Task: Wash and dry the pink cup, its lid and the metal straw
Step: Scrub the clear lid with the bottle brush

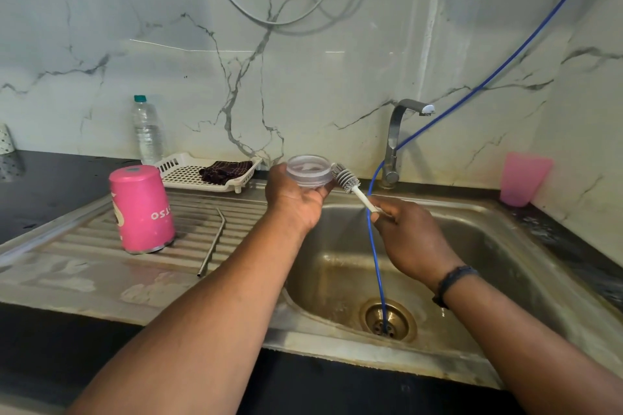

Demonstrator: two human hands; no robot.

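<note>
Over the sink point(472, 239), clear round lid point(308, 170)

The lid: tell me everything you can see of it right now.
The lid is a round, clear-to-frosted piece that looks like plastic, with a stepped rim. It is held up over the left edge of the sink, its open face tilted toward the camera. The left hand grips it from below, and the grey bristles of the brush, held by the right hand, touch its right edge. No water is running.
</note>
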